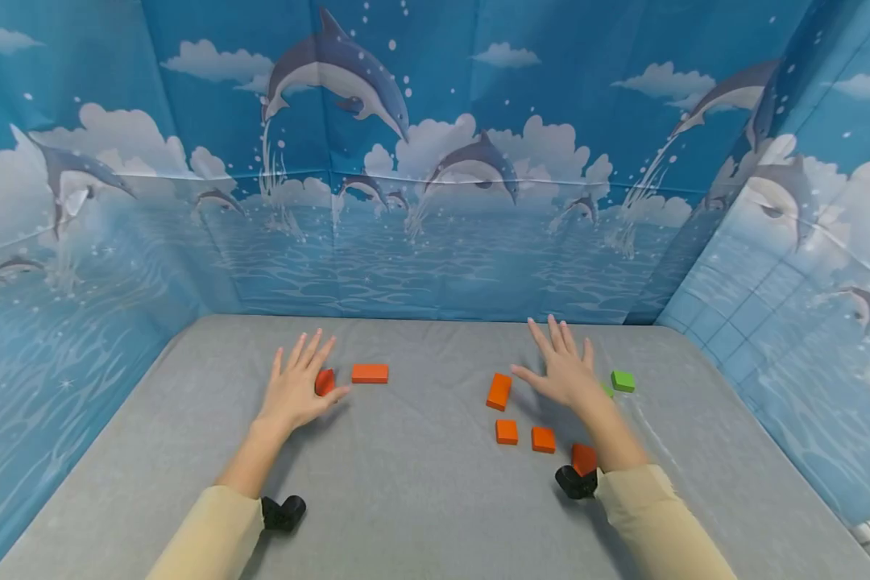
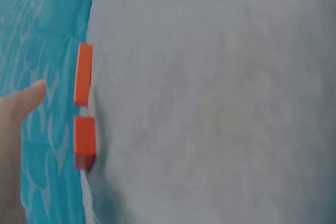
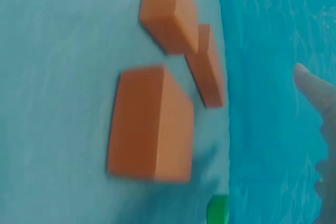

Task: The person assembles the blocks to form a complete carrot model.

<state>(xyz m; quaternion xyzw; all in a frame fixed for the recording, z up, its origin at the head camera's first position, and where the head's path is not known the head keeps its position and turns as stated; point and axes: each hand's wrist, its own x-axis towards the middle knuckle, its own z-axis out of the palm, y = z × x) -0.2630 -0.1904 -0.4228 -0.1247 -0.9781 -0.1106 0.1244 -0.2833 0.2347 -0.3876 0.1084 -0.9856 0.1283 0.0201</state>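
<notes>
Dolphin-print cloth [image 1: 435, 266] hung behind the grey-covered bench [image 1: 420, 499]. Left hand [image 1: 297, 387] was spread, fingers extended; a red-orange block [image 1: 325, 383] showed partly behind it near the thumb, an oblong red-orange block [image 1: 370, 374] just to the right. Right hand [image 1: 565, 376] was likewise spread. Near its thumb lay an oblong orange block [image 1: 499, 391]; closer to the wearer, two small orange blocks [image 1: 507, 432] and, by the wrist, a darker orange block [image 1: 584, 459]. Farther right sat a green block [image 1: 623, 381].
</notes>
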